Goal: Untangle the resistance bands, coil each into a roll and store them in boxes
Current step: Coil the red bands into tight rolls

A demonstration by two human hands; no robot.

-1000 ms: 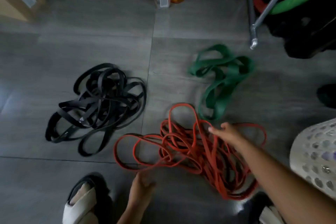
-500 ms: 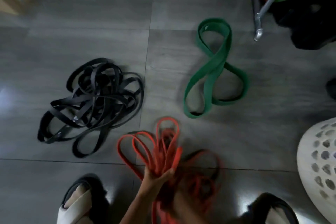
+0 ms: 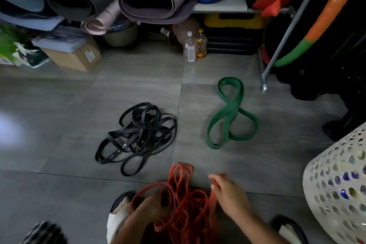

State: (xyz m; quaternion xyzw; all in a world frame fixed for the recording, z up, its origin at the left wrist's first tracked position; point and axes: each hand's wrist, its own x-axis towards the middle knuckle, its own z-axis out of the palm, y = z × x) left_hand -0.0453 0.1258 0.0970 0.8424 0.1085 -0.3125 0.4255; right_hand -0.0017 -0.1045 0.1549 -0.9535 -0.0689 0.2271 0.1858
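red bands (image 3: 184,200) in a loose tangle at bottom centre, partly lifted off the floor (image 3: 69,125), between the person's two hands. left hand (image 3: 146,210) has its fingers curled into the left side of the tangle, gripping several strands. right hand (image 3: 229,194) sits at the right edge, fingers bent, thumb and fingertips closed on one red strand; blurred, so the exact pinch is hard to read. black bands (image 3: 138,134) lie in their own heap further out to the left, well apart. green band (image 3: 229,113) lies alone in a figure eight to the right, not tangled with anything.

step in hand, by the look of it: untangling the red ones; nothing is coiled or boxed yet, so the task is early.

to do it well: left hand should hold the bulk loosely as an anchor, not squeeze, since tight rubber grips on itself. right hand should follow its one strand round as a closed loop and lift it clear of crossings, not yank sideways, as pulling tightens knots and the rubber can snap back. free one band fully, lay it apart from the black heap, then repeat.

box (image 3: 75,57) at back left; cannot tell if it is for storage. basket (image 3: 336,184) at right.
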